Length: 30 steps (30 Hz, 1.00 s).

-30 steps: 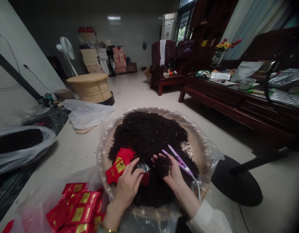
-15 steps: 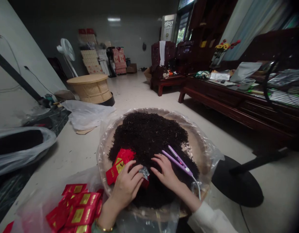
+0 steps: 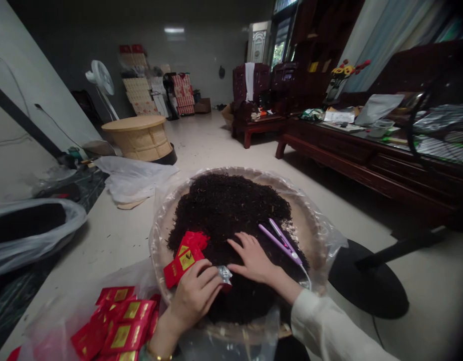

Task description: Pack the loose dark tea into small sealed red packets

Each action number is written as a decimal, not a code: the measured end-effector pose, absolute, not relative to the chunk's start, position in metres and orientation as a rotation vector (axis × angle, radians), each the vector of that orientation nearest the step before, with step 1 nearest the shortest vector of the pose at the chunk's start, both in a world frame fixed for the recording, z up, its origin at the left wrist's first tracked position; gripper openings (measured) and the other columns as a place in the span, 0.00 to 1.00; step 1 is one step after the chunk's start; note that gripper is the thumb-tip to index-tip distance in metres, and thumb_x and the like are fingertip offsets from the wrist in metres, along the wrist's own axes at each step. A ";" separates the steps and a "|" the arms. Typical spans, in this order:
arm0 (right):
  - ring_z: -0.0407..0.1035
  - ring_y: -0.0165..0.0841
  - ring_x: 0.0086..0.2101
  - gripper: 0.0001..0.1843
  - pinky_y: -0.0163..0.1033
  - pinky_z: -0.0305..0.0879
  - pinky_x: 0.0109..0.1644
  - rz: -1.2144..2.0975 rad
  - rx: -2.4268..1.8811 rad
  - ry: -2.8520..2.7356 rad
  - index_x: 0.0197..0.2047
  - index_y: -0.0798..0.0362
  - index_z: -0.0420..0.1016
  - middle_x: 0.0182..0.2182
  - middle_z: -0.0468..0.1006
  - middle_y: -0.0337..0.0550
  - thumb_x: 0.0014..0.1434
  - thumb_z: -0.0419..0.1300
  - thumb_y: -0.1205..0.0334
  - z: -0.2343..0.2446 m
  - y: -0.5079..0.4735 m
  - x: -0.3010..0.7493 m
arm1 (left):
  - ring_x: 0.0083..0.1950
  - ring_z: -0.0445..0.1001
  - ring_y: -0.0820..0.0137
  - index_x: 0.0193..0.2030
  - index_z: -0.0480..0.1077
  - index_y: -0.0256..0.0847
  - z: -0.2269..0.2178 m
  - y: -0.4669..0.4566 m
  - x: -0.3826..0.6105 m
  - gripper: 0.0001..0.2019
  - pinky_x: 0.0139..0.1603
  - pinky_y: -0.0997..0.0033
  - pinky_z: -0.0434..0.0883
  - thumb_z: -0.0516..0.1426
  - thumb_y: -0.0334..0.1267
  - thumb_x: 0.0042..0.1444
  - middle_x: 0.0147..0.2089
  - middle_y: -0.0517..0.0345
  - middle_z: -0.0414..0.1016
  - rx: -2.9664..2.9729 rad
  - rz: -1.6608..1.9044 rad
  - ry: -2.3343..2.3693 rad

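Note:
A heap of dark loose tea leaves lies in a round woven tray lined with clear plastic. My left hand is closed around a red sachet with a silvery open mouth, most of it hidden by the fingers. My right hand hovers at the sachet's mouth, over the tea, its fingers apart and holding nothing visible. Right of it, a purple hair straightener rests on the tea with its jaws apart and a white cord. Several flat red sachets lie left of my left hand.
A plastic bag holds several filled red sachets at lower left. Farther left sits a plastic-lined container of dark tea. A black fan base stands right of the tray, a dark wooden table behind it, and a woven drum-shaped basket further back.
My right hand has moved left, closer to the sachet in my left hand. The hair straightener has shifted slightly right. My left hand stays nearly in place.

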State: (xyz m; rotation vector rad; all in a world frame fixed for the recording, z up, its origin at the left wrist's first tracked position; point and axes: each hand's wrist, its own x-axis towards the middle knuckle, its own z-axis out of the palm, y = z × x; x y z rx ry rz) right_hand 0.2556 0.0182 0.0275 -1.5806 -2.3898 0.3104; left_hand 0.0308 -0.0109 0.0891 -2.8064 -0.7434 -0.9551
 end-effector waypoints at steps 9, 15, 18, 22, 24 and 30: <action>0.49 0.57 0.63 0.43 0.62 0.49 0.61 0.323 -1.537 -2.475 0.65 0.50 0.62 0.64 0.59 0.59 0.51 0.62 0.38 0.040 0.005 0.246 | 0.45 0.74 0.64 0.43 0.71 0.42 0.095 -0.011 0.022 0.09 0.45 0.64 0.75 0.52 0.29 0.60 0.45 0.48 0.74 -2.993 -0.930 -0.908; 0.65 0.46 0.48 0.15 0.48 0.63 0.49 0.125 -1.366 -2.581 0.47 0.51 0.76 0.49 0.74 0.54 0.61 0.59 0.53 0.035 -0.004 0.248 | 0.46 0.76 0.63 0.46 0.68 0.41 0.095 -0.011 0.016 0.09 0.46 0.64 0.76 0.51 0.29 0.61 0.44 0.49 0.75 -3.027 -0.903 -1.008; 0.66 0.41 0.40 0.12 0.42 0.64 0.39 0.030 -1.343 -2.519 0.40 0.51 0.78 0.40 0.76 0.51 0.63 0.57 0.53 0.027 -0.005 0.258 | 0.46 0.76 0.65 0.45 0.69 0.42 0.095 -0.010 0.016 0.10 0.45 0.66 0.76 0.50 0.29 0.62 0.46 0.49 0.75 -3.053 -0.894 -0.981; 0.67 0.38 0.36 0.14 0.38 0.64 0.34 0.029 -1.335 -2.348 0.40 0.50 0.78 0.37 0.76 0.49 0.66 0.53 0.53 0.019 -0.001 0.270 | 0.46 0.76 0.67 0.44 0.72 0.44 0.095 -0.011 0.019 0.12 0.44 0.69 0.75 0.50 0.27 0.61 0.48 0.50 0.75 -3.091 -0.848 -0.922; 0.69 0.38 0.37 0.15 0.39 0.66 0.37 0.089 -1.383 -2.235 0.41 0.50 0.78 0.37 0.76 0.49 0.67 0.52 0.53 0.018 0.002 0.276 | 0.47 0.76 0.67 0.46 0.72 0.44 0.094 -0.010 0.020 0.14 0.45 0.70 0.75 0.50 0.25 0.60 0.48 0.50 0.74 -3.082 -0.871 -0.922; 0.56 0.55 0.59 0.44 0.61 0.55 0.59 0.165 -1.646 -2.191 0.64 0.52 0.64 0.60 0.65 0.59 0.50 0.63 0.36 0.019 -0.006 0.282 | 0.47 0.75 0.66 0.46 0.72 0.41 0.086 -0.006 0.019 0.14 0.47 0.69 0.75 0.49 0.25 0.61 0.48 0.47 0.73 -3.019 -0.925 -0.986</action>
